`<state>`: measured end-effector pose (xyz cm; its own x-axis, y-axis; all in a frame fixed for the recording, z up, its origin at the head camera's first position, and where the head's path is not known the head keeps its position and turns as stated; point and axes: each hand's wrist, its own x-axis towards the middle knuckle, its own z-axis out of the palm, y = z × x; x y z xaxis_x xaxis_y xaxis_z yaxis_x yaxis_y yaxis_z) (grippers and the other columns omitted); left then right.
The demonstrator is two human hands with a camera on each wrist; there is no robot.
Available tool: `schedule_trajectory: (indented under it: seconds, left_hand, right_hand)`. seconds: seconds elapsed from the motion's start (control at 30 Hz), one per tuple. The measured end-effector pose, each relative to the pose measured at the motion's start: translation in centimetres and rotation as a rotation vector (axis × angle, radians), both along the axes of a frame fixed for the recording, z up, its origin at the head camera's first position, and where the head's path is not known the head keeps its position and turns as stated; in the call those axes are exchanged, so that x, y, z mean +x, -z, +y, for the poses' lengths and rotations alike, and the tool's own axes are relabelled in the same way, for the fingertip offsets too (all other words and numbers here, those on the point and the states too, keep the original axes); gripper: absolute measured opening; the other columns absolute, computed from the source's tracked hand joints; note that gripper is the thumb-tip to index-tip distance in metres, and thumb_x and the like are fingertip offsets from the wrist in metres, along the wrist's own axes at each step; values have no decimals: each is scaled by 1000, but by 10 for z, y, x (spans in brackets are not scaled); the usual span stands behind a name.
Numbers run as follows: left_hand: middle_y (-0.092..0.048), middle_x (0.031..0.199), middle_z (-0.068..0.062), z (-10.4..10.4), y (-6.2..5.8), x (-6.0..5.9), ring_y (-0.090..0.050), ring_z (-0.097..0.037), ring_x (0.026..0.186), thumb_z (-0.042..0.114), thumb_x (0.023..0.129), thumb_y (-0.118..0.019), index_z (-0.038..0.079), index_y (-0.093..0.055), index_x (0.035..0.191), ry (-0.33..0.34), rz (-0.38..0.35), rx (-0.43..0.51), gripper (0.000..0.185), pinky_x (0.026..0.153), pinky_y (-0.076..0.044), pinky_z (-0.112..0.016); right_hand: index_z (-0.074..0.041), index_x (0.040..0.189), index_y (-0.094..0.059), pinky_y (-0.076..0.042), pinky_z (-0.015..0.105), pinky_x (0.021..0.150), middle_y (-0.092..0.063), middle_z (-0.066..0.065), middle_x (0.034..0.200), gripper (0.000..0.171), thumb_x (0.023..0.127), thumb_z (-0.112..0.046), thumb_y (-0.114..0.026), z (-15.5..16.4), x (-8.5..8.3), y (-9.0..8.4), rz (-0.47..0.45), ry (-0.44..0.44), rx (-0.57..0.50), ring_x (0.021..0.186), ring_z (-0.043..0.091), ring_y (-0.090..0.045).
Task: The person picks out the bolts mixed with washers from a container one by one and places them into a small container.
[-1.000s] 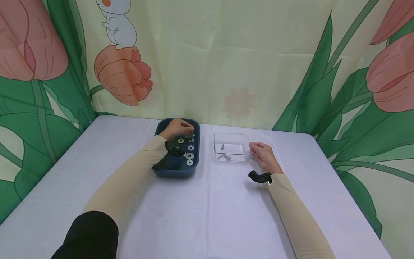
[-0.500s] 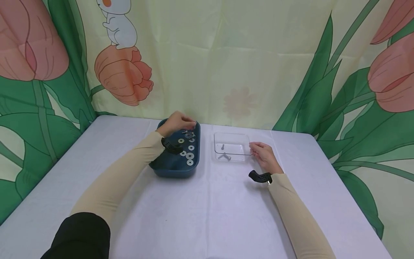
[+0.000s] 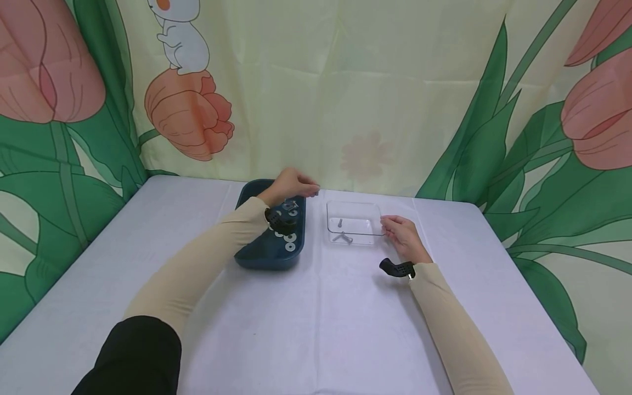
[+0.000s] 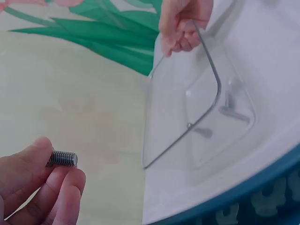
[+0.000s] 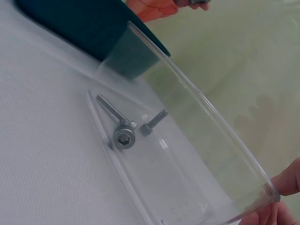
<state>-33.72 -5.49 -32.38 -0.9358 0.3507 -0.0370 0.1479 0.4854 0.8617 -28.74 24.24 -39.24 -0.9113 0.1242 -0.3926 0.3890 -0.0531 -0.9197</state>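
Left hand [image 3: 292, 184] now reaches past blue tray [image 3: 266, 259], pinching screw [image 4: 63, 158], head unclear; right hand [image 3: 402, 237] still pinching clear box [image 3: 365, 225]

On the surface [image 3: 286, 329], the tray [image 3: 269, 261] stands left and the box [image 3: 357, 235] right, a gap between; the curtain [image 3: 316, 109] hangs behind both. Washers [image 3: 290, 247] lie in the tray. Three bolts [image 5: 124, 138] lie in the left part of the box, one behind the other two. Another bolt [image 4: 64, 158] sits between the left fingers [image 4: 70, 194], raised near the tray's far right corner. The right fingers [image 5: 289, 178] hold the box's right side.
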Motion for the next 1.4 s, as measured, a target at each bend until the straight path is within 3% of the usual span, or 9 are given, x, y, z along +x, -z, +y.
schedule_trajectory:
  seconds: [0.43,0.67,0.9,1.4]
  left_hand:
    - [-70,105,-14,36,1,0,-67,-26,98,19,87,-67,4,-69,109,14,-14,-16,26,88,-54,-29]
    - [-70,103,-15,52,11,-4,-67,-26,95,17,87,-67,2,-70,107,41,-21,-3,25,90,-53,-35]
    - [-70,103,-14,70,22,-5,-66,-29,99,16,86,-68,2,-70,106,71,-51,-8,25,88,-54,-32]
    - [-71,101,-13,90,28,7,-68,-21,88,14,86,-68,2,-71,103,99,-35,-53,22,81,-56,-25]
  right_hand:
    - [-10,106,-55,-48,13,70,-56,-7,88,14,93,-11,-56,1,-1,3,25,2,-22,77,6,-51]
    - [-11,103,-55,-48,14,68,-58,-7,83,11,92,-10,-56,1,-2,2,26,11,-33,74,6,-52]
    - [-10,104,-55,-48,14,70,-58,-7,83,12,92,-10,-56,0,0,0,23,8,-35,75,6,-52]
    - [-8,108,-55,-48,12,70,-57,-6,87,17,92,-11,-57,-1,2,0,33,3,-13,76,6,-52]
